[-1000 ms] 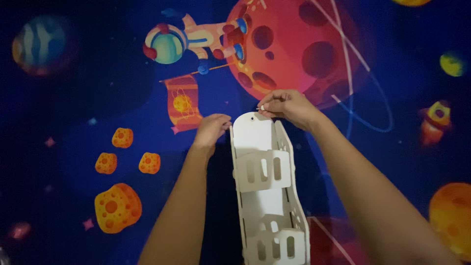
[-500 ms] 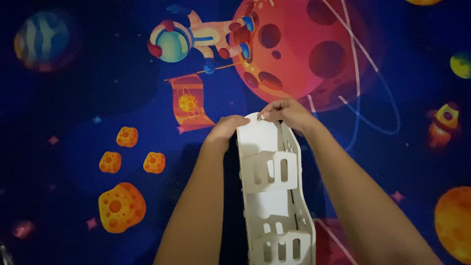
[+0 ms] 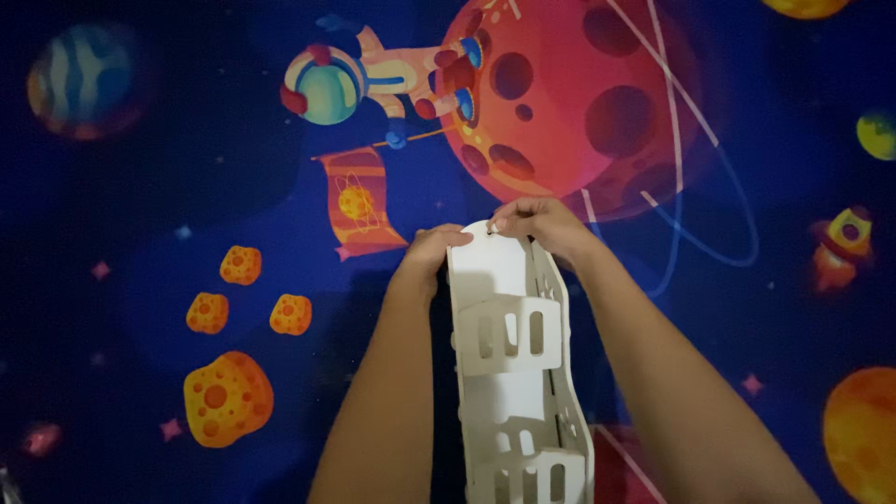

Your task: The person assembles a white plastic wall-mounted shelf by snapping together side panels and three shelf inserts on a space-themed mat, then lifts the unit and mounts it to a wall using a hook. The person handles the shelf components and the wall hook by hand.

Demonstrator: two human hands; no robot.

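Observation:
A white cut-out model (image 3: pixel 516 373), long and narrow with a rounded far end and slotted cross panels, lies between my forearms on a dark blue space-themed mat (image 3: pixel 140 215). My left hand (image 3: pixel 431 248) grips the model's far left edge. My right hand (image 3: pixel 541 224) pinches the rounded top end with its fingertips. Whether a small separate piece sits under those fingers cannot be told.
The mat shows a large red cratered planet (image 3: pixel 579 103), a floating astronaut (image 3: pixel 373 79) with an orange flag (image 3: pixel 359 201), several orange asteroids (image 3: pixel 229 397), a small rocket (image 3: pixel 845 243) and other planets at the edges.
Both hands stay on the far end of the model. My left hand has closed in against its top left edge. The view has shifted slightly.

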